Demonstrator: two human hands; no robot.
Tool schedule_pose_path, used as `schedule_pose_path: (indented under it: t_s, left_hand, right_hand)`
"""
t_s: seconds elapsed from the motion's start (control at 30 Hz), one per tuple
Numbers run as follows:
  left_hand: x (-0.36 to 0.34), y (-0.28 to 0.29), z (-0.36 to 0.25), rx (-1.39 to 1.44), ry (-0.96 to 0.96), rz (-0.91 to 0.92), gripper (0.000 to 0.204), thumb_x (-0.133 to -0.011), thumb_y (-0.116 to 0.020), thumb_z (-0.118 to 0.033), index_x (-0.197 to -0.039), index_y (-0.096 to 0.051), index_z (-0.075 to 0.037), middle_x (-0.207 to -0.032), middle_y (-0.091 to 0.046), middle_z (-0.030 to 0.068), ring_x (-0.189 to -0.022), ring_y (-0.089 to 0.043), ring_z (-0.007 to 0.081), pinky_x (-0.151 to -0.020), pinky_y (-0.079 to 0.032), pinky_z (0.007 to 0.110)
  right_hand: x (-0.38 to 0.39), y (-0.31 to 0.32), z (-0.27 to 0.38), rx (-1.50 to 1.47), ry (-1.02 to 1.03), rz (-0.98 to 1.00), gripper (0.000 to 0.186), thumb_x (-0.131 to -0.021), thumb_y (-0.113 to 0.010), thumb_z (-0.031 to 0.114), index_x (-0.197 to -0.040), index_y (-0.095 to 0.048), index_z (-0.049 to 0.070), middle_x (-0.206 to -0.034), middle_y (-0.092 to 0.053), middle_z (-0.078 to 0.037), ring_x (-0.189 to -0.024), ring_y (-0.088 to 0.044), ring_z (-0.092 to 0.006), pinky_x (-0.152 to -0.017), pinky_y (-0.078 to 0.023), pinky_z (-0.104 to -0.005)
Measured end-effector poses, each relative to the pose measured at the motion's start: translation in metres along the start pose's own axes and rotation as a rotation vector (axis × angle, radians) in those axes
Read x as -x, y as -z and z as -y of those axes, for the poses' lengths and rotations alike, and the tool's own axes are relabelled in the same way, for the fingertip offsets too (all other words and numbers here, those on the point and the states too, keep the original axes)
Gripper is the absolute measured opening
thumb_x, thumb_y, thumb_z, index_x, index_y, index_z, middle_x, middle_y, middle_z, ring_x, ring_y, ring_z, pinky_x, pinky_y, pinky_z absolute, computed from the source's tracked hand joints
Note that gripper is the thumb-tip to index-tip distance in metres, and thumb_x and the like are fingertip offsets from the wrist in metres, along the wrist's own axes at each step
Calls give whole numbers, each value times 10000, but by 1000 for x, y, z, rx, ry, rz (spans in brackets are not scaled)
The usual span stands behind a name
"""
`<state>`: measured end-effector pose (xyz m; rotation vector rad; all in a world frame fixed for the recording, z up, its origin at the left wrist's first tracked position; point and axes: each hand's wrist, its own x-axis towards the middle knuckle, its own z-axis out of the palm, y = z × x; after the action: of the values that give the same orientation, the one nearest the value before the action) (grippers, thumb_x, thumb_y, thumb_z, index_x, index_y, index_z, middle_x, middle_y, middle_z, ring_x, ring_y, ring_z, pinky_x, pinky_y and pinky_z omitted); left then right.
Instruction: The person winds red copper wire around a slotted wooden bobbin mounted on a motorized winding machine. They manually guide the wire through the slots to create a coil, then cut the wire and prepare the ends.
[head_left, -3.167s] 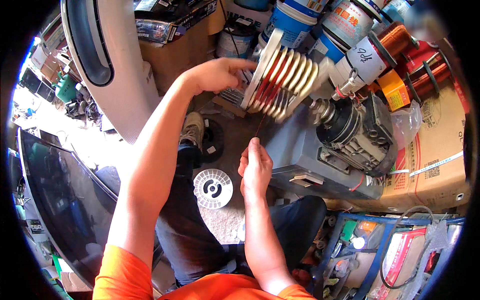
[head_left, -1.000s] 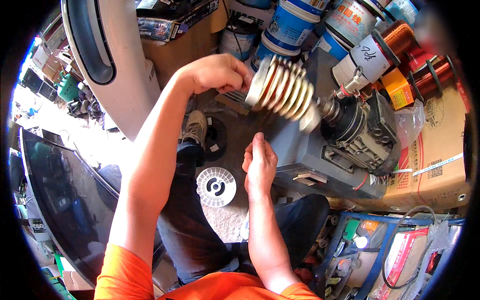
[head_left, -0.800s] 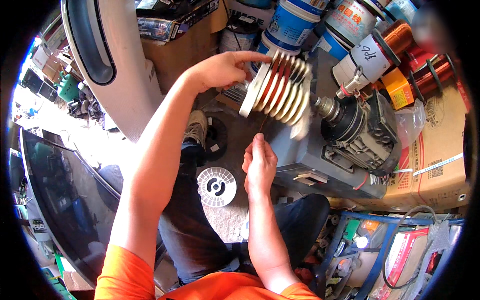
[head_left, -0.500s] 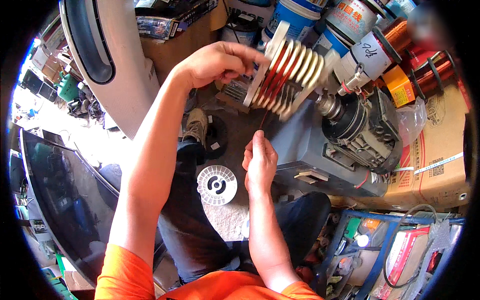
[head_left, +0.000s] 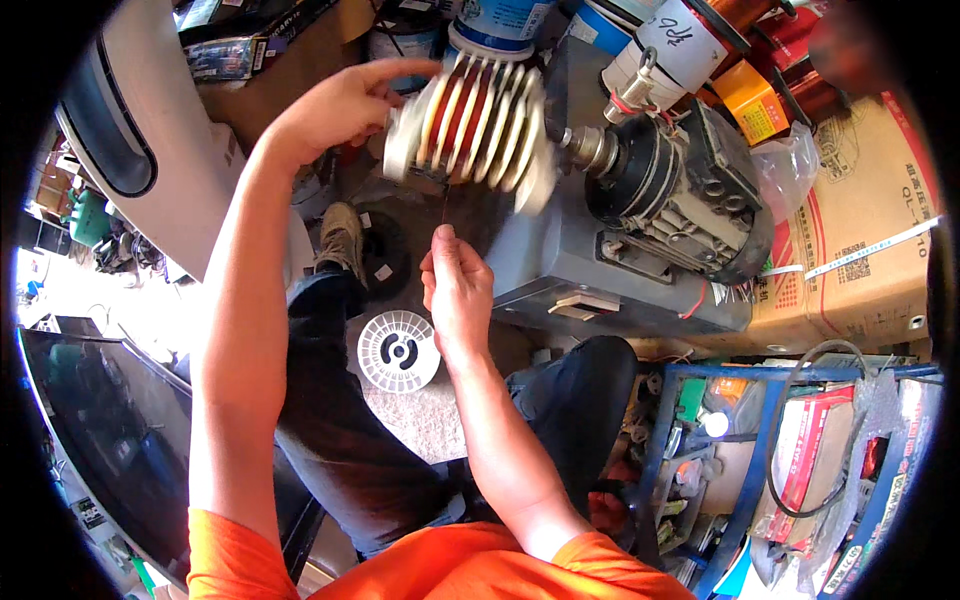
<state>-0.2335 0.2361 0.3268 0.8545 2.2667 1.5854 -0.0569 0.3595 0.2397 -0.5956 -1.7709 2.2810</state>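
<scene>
A pale, slotted coil winding former (head_left: 495, 120) sticks out sideways from the spindle of a motor (head_left: 690, 195). Reddish copper wire lies in some of its left grooves, and its edges are smeared by motion. My left hand (head_left: 335, 112) is at the former's left end, index finger stretched along its upper side and the other fingers loosely curled; whether it touches is unclear. Below the former, my right hand (head_left: 460, 295) pinches a thin copper wire (head_left: 444, 208) between thumb and fingers. That wire runs up to the former's underside.
The motor sits on a grey metal housing (head_left: 560, 265). Cardboard boxes (head_left: 850, 250) and wire spools (head_left: 675, 50) stand to the right. A white slotted disc (head_left: 399, 352) lies between my legs. A blue-framed rack (head_left: 665, 470) is at lower right, a dark screen (head_left: 110, 430) at left.
The former has turned on its spindle, and its slats now stand at another angle. The whole scene has shifted left in the picture. My right hand still pinches the wire below the former.
</scene>
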Motion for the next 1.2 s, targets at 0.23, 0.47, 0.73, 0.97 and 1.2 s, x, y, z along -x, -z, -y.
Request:
schedule_pose_path:
  t_s: [0.23, 0.47, 0.73, 0.97, 1.2]
  left_hand:
    - [10, 17, -18, 369, 163, 243, 321, -742, -517, -24, -1027, -663, -39, -784, -565, 16, -558, -437, 49, -475, -318, 178]
    - [3, 3, -6, -180, 205, 118, 356, -733, -533, -70, -1071, -646, -57, -740, -597, 5, -577, -501, 62, -485, -384, 199]
    - [8, 7, -16, 157, 44, 58, 555, -750, -471, -21, -1297, -516, -99, -805, -539, -14, -592, -400, 47, -501, -332, 192]
    - [4, 17, -6, 120, 234, 319, 227, -736, -527, -37, -901, -675, 11, -643, -542, -1, -525, -458, 62, -490, -357, 201]
    - [-4, -5, 1, 52, -77, 25, 543, -746, -517, -8, -1276, -541, -120, -908, -623, 69, -702, -568, 157, -694, -459, 251]
  right_hand:
    - [2, -2, 8, 2, -13, -23, 435, -930, -541, 384, -641, -535, 59, -539, -454, 37, -492, -389, -38, -456, -294, -214]
    - [2, -1, 2, 29, 24, -9, 424, -900, -570, 444, -673, -549, 87, -549, -464, 53, -445, -393, -13, -399, -300, -170]
    - [-1, 1, 1, 19, 0, 14, 414, -903, -566, 442, -671, -547, 100, -552, -463, 53, -456, -399, -14, -403, -301, -169]
    - [-2, 1, 6, -51, -55, -14, 368, -897, -587, 413, -695, -560, 107, -594, -482, 51, -476, -424, -8, -393, -324, -162]
    - [3, -5, 9, -58, -77, -17, 369, -912, -571, 392, -679, -541, 108, -579, -467, 51, -454, -405, -11, -378, -294, -170]
